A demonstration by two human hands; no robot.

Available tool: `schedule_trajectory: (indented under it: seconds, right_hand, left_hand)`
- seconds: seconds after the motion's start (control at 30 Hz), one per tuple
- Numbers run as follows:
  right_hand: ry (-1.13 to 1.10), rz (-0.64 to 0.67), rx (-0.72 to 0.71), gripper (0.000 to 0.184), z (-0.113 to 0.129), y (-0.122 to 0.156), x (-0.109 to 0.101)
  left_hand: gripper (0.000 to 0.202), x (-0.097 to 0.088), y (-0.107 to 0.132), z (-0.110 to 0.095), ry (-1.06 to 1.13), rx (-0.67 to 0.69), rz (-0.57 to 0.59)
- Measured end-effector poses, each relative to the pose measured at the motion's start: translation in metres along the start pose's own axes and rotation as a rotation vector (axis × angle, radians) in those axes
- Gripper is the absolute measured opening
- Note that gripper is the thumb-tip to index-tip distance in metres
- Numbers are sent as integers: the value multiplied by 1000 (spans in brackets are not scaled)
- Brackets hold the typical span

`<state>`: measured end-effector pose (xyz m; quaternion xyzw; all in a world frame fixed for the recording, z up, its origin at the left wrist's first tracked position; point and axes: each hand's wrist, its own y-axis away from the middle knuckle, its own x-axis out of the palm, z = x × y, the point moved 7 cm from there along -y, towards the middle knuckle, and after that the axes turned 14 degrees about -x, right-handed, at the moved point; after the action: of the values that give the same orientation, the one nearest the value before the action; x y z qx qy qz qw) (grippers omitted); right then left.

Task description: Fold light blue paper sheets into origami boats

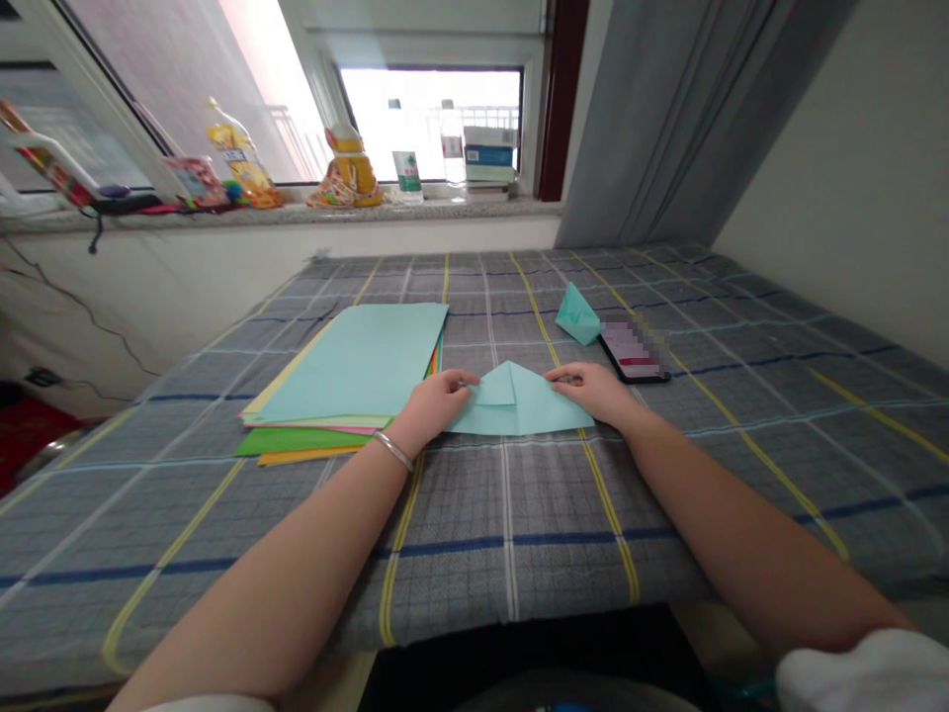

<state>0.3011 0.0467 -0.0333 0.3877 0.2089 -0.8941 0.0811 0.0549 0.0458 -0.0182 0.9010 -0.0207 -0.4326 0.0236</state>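
- On the grey plaid surface, straight ahead of us, lies the folded pale teal paper, flat, with a pointed top and a smaller flap on its left side.
- We have the left hand at that paper's left end and the right hand at its right corner.
- Left fingers rest on the flap, relaxed, no clear pinch; right fingers lie on the corner, also released. Neither hand is clenched.
- Handling, our call: very light and thin, stiffer only along the creases, easy to bend or tear, and likely to slide a little on cloth. Best hold is gentle flat pressure or a light pinch at the outer edges, away from the fold.
- Just left of the left hand sits a stack of coloured paper sheets, teal on top, with green, yellow and pink edges showing.
- Beyond the right hand, a small folded teal paper piece stands touching a smartphone with a blurred screen.
- Farther off, plastic bottles stand on the windowsill.
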Motion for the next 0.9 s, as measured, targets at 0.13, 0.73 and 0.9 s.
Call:
schedule_trajectory:
  seconds: [0.13, 0.73, 0.9]
  right_hand:
    - [-53, 57, 21, 25, -6, 1, 3]
    - [215, 135, -526, 33, 54, 9, 19]
    - [200, 205, -545, 27, 64, 12, 20]
  left_hand:
    - [36, 2, -2, 1, -37, -7, 25]
    - [49, 47, 37, -36, -649, 581, -70]
    - [55, 46, 36, -38, -577, 613, 18]
